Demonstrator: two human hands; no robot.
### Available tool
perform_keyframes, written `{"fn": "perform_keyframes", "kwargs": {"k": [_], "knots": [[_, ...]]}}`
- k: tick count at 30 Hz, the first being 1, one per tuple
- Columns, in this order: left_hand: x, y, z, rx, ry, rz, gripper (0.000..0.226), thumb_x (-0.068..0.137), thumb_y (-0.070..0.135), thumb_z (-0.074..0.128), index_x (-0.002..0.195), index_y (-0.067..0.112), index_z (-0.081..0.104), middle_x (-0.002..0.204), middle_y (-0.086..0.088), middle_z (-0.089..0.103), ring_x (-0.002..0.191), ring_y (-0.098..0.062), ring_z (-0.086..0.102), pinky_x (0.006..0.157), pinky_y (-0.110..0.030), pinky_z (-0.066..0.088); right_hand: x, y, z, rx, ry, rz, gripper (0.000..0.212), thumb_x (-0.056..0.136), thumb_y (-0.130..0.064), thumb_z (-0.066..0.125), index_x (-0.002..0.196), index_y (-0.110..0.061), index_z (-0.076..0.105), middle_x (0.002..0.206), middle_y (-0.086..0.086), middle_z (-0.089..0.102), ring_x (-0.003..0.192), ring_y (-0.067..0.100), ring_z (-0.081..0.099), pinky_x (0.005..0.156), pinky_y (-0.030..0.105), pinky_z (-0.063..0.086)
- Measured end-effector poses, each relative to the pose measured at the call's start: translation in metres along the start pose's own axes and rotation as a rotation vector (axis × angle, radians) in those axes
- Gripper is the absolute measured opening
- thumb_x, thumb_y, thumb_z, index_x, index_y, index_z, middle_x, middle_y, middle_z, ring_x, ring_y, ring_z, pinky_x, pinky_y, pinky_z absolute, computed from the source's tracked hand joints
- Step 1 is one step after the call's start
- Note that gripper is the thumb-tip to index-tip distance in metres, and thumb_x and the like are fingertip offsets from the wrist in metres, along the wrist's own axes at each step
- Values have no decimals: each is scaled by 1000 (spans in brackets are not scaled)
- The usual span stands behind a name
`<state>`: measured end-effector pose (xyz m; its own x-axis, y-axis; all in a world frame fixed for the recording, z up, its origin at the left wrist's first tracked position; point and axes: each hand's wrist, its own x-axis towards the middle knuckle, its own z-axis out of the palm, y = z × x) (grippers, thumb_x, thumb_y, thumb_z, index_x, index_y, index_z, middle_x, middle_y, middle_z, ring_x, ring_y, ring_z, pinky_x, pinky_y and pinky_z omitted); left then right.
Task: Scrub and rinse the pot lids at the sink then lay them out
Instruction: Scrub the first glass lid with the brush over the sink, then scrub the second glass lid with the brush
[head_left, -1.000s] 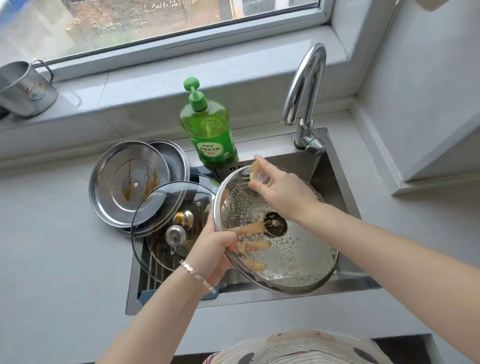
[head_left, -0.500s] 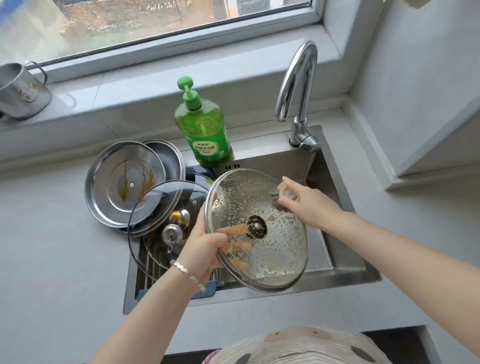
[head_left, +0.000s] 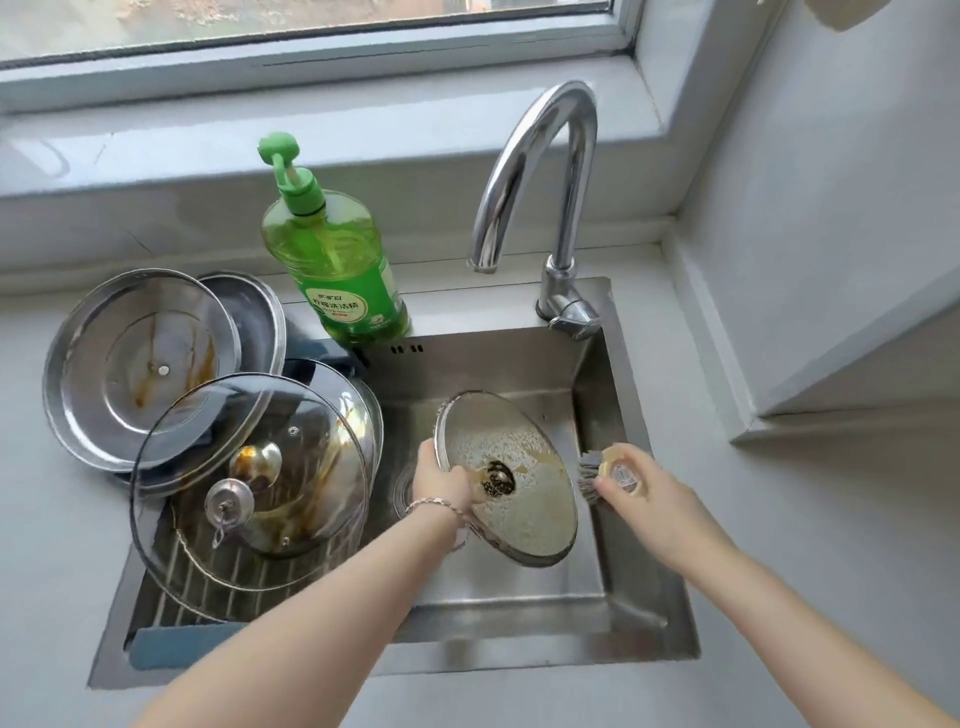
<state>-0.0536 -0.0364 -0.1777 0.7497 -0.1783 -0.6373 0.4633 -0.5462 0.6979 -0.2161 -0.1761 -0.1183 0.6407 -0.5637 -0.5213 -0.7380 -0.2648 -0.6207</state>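
1. One grey counter surrounds one steel sink. The sink's left part carries a wire rack, and its right part shows bare steel floor below the held lid.
2. Four lids are piled at the left. Two are steel: one stained steel lid overhangs the sink's edge onto the counter, and a second steel lid sits behind it. Two are glass, the knobbed glass lid on top.
3. One faucet arches over the back rim, near one green soap bottle.
4. The soapy glass lid tilts inside the basin, filmed with brownish suds.
5. The left grip is clamped on that lid's left side.
6. The right grip is curled round one brush, its bristles just beside the lid's right rim.
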Motion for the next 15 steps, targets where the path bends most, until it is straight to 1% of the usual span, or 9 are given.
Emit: {"fn": "perform_keyframes", "kwargs": {"k": [2,4,5,7,8,10,12,13,15], "knots": [[21,-14,16,-150,36,-91,37,87,-5,36,111,23,42,96,-24,63,59,-32,63,62,-53,54,8,4,0,11,-3,-3,12,91,-43,51,103,-41,46,96,-4,61,90,20,56,77,29,42],[38,-23,30,-242,45,-136,34,90,-5,36,110,23,39,82,-17,61,44,-22,59,48,-41,53,16,7,-2,5,-4,-5,12,91,-43,51,101,-42,45,90,-5,60,87,20,56,76,29,42],[46,-27,36,-265,47,-134,34,91,-5,37,110,23,38,78,-14,58,39,-17,57,46,-36,52,20,8,-3,-1,-8,-5,12,90,-44,51,101,-42,45,90,-5,61,86,20,57,75,29,42],[56,-31,46,-285,35,-140,34,92,-3,39,110,26,38,85,-16,58,37,-14,57,58,-44,54,30,10,-5,0,-7,1,16,90,-45,51,104,-44,44,92,-5,63,87,21,58,74,29,45],[61,-36,51,-284,22,-153,34,93,-2,41,111,27,38,91,-18,58,39,-14,59,67,-50,54,33,10,-5,6,-6,2,17,90,-46,51,105,-44,43,93,-4,63,88,21,59,75,30,45],[68,-43,57,-240,3,-206,33,93,4,45,118,25,37,102,-18,57,51,-20,64,75,-51,52,37,11,-3,11,-2,1,18,90,-45,52,105,-46,42,95,-4,64,90,20,59,79,31,45],[73,-48,58,-84,-13,-289,46,92,13,52,131,18,29,114,-18,55,75,-30,64,75,-45,53,36,14,-1,21,-6,7,19,90,-44,52,107,-45,43,96,-6,63,90,18,58,78,30,44],[73,-47,57,10,-39,-339,55,90,17,56,136,13,26,117,-18,55,81,-30,61,74,-42,54,33,14,1,23,-12,11,20,90,-43,52,109,-44,44,97,-7,63,90,17,58,77,29,43],[70,-46,52,119,-100,-421,69,86,23,63,138,5,21,111,-17,56,79,-26,59,70,-34,53,29,15,3,19,-24,14,21,91,-43,52,110,-43,43,97,-8,62,91,16,58,74,27,41]]}}
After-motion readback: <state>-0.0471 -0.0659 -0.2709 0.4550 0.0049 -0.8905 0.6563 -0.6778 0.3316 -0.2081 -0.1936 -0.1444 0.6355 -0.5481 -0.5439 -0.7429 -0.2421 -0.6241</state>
